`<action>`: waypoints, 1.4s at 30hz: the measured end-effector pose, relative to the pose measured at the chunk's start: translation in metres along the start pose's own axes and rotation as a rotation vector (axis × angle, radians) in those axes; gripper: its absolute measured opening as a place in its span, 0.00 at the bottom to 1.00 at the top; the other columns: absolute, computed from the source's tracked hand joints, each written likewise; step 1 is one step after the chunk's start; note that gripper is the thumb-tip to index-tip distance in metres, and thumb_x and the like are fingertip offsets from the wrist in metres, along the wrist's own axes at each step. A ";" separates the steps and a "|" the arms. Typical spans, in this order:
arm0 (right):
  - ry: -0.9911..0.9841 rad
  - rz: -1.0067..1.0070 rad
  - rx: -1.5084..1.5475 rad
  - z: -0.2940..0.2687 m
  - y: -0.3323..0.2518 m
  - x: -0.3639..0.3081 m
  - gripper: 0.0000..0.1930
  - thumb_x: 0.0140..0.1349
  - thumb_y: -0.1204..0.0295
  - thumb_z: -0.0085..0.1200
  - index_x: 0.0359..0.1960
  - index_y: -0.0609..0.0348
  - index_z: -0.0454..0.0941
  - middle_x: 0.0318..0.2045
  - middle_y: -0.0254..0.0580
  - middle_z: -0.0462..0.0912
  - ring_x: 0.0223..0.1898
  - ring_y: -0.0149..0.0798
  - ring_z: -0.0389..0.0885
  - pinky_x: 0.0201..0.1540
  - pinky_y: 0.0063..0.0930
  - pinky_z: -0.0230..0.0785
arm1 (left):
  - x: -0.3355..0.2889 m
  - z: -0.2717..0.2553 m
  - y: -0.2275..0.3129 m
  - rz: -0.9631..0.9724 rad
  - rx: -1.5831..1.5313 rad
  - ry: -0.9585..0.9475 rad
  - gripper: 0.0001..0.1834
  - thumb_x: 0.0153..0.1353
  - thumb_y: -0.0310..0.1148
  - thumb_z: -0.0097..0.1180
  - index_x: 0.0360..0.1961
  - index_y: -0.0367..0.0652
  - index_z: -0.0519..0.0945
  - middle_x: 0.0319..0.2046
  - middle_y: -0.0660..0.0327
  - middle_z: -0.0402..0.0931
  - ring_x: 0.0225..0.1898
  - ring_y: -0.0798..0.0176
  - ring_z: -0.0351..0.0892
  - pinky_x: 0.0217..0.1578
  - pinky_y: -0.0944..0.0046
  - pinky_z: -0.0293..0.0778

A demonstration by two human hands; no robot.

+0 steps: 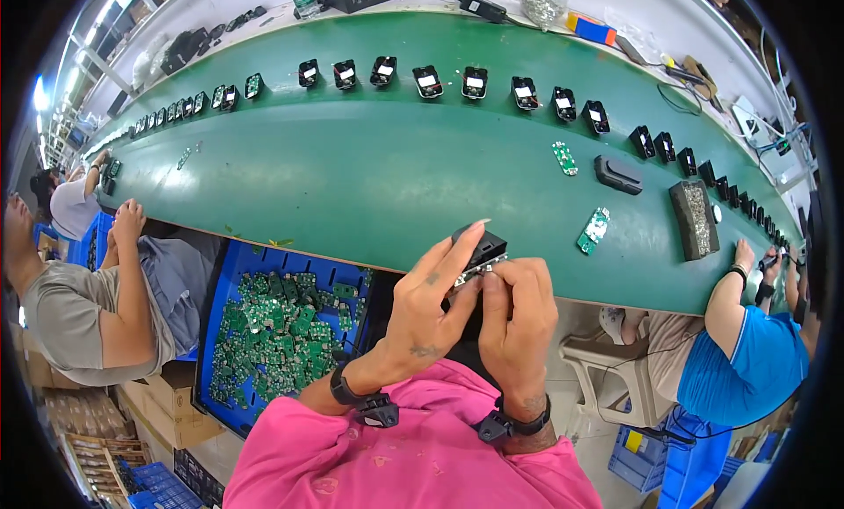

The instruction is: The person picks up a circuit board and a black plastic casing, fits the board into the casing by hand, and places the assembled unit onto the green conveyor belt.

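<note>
Both of my hands hold one small black plastic housing (484, 244) just above the near edge of the green conveyor belt (369, 170). My left hand (428, 300) cups it from the left with a long finger laid over its top. My right hand (518, 311) pinches its lower right side, where a pale strip shows. Both wrists wear black bands over pink sleeves.
A blue tray (230, 267) of several green circuit boards sits at my lower left. A row of black housings (475, 82) lines the belt's far side. Loose green boards (594, 229), a black case (618, 174) and a dark box (694, 217) lie to the right. Seated people flank me.
</note>
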State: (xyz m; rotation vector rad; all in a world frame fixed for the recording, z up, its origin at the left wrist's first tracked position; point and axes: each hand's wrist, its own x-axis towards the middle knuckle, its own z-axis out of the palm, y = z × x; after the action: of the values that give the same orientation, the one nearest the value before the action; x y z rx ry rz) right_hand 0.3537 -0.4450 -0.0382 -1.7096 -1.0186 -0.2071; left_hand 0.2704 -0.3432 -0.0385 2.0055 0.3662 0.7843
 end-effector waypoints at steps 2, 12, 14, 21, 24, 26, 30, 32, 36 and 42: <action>0.038 0.014 0.036 -0.001 0.000 -0.002 0.02 0.64 0.81 0.55 0.35 0.64 0.75 0.30 0.47 0.76 0.29 0.46 0.75 0.31 0.35 0.68 | -0.002 0.003 0.005 -0.024 -0.016 0.004 0.30 0.62 0.19 0.57 0.67 0.38 0.71 0.52 0.49 0.78 0.45 0.63 0.81 0.42 0.68 0.79; -0.173 -0.027 -0.119 -0.023 -0.001 0.003 0.04 0.63 0.80 0.56 0.37 0.62 0.75 0.31 0.46 0.76 0.29 0.50 0.78 0.31 0.40 0.71 | -0.003 0.007 0.004 -0.001 -0.006 0.049 0.30 0.60 0.17 0.59 0.66 0.35 0.71 0.54 0.49 0.77 0.47 0.63 0.81 0.43 0.67 0.79; -0.202 -0.038 -0.146 -0.026 -0.002 0.005 0.04 0.62 0.80 0.57 0.37 0.62 0.75 0.31 0.45 0.76 0.29 0.50 0.78 0.31 0.40 0.71 | -0.003 0.008 0.004 0.061 0.058 0.063 0.31 0.59 0.16 0.59 0.65 0.35 0.72 0.54 0.48 0.77 0.47 0.62 0.81 0.43 0.66 0.80; -0.186 0.021 -0.128 -0.032 -0.004 0.006 0.04 0.59 0.82 0.56 0.33 0.63 0.75 0.27 0.46 0.75 0.25 0.50 0.75 0.27 0.39 0.67 | -0.002 0.013 0.006 0.159 0.108 0.084 0.31 0.56 0.18 0.62 0.63 0.35 0.73 0.55 0.44 0.78 0.48 0.49 0.82 0.48 0.60 0.78; -0.181 0.022 -0.125 -0.032 -0.002 0.007 0.04 0.59 0.82 0.56 0.33 0.62 0.75 0.26 0.45 0.74 0.23 0.49 0.75 0.27 0.38 0.66 | -0.002 0.015 0.005 0.150 0.097 0.089 0.30 0.57 0.18 0.62 0.63 0.34 0.73 0.55 0.44 0.78 0.49 0.47 0.82 0.49 0.59 0.77; -0.180 0.006 -0.124 -0.033 -0.001 0.007 0.04 0.58 0.82 0.56 0.33 0.62 0.75 0.26 0.44 0.74 0.23 0.48 0.75 0.26 0.38 0.66 | -0.002 0.015 0.004 0.162 0.104 0.092 0.30 0.56 0.18 0.62 0.63 0.34 0.73 0.55 0.44 0.78 0.49 0.48 0.82 0.49 0.59 0.77; -0.228 -0.008 -0.139 -0.039 0.002 0.007 0.04 0.58 0.82 0.56 0.33 0.63 0.75 0.27 0.46 0.75 0.26 0.50 0.76 0.28 0.40 0.68 | 0.000 0.017 0.006 0.205 0.137 0.072 0.31 0.58 0.18 0.60 0.65 0.37 0.73 0.54 0.43 0.77 0.48 0.44 0.82 0.47 0.57 0.79; -0.241 -0.012 -0.150 -0.041 0.002 0.007 0.03 0.58 0.82 0.55 0.33 0.63 0.75 0.28 0.46 0.75 0.27 0.51 0.77 0.29 0.40 0.68 | -0.001 0.018 0.005 0.250 0.168 0.064 0.31 0.59 0.18 0.58 0.66 0.39 0.72 0.54 0.42 0.76 0.47 0.42 0.82 0.44 0.56 0.80; -0.301 0.021 -0.140 -0.046 0.004 0.007 0.03 0.60 0.82 0.54 0.35 0.64 0.75 0.31 0.49 0.77 0.30 0.55 0.78 0.32 0.43 0.69 | -0.003 0.019 0.004 0.243 0.201 0.039 0.29 0.57 0.16 0.59 0.62 0.38 0.76 0.54 0.42 0.77 0.48 0.44 0.83 0.45 0.57 0.80; -0.347 0.059 -0.118 -0.047 0.009 0.005 0.03 0.62 0.81 0.54 0.37 0.64 0.76 0.32 0.51 0.78 0.33 0.57 0.79 0.34 0.44 0.70 | -0.004 0.022 0.001 0.276 0.284 -0.004 0.31 0.55 0.15 0.58 0.62 0.41 0.76 0.53 0.43 0.77 0.41 0.45 0.84 0.38 0.58 0.81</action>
State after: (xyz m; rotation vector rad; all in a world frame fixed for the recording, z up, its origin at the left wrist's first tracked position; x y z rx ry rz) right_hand 0.3783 -0.4827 -0.0230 -1.9223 -1.2252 0.0732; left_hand 0.2822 -0.3599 -0.0477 2.3574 0.2077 0.9402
